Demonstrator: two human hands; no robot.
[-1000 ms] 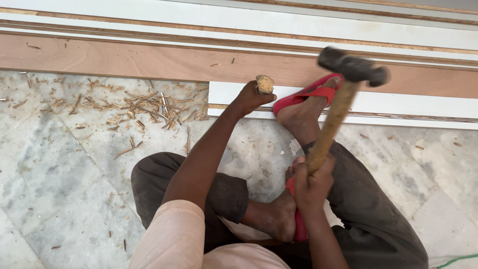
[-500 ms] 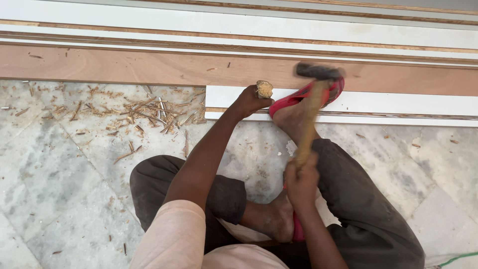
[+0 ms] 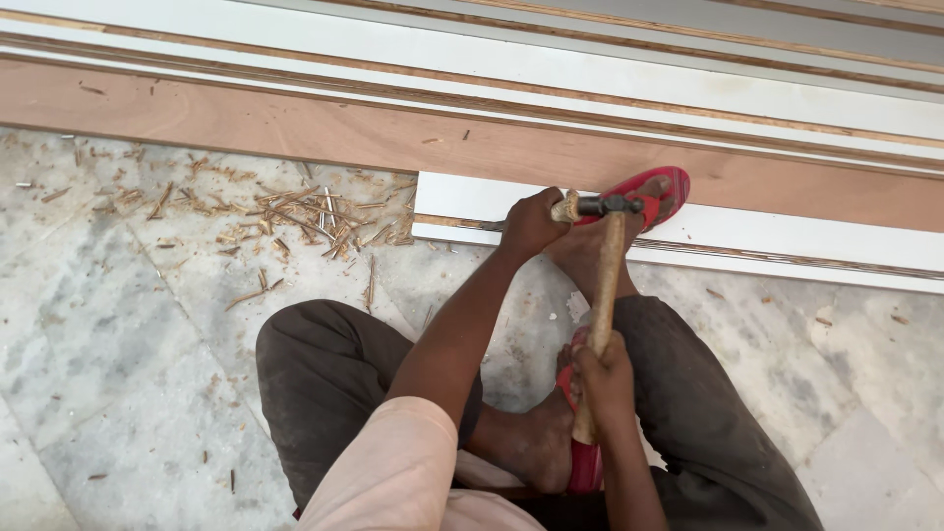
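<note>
Left hand grips chisel; right hand grips hammer meeting it.

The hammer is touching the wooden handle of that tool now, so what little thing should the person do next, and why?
Probably lift the hammer back up for another tap. Its head sits right against the wooden end of the chisel, which the left hand grips at the edge of the white board. The right hand holds the hammer's handle low, ready to swing. How deep the blade sits is hidden.

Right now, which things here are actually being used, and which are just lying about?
In use: wooden-handled hammer in right hand; wooden-handled chisel in left hand; white-faced board under the red sandal.
Lying about: wood shavings; brown plywood plank; marble floor.
</note>
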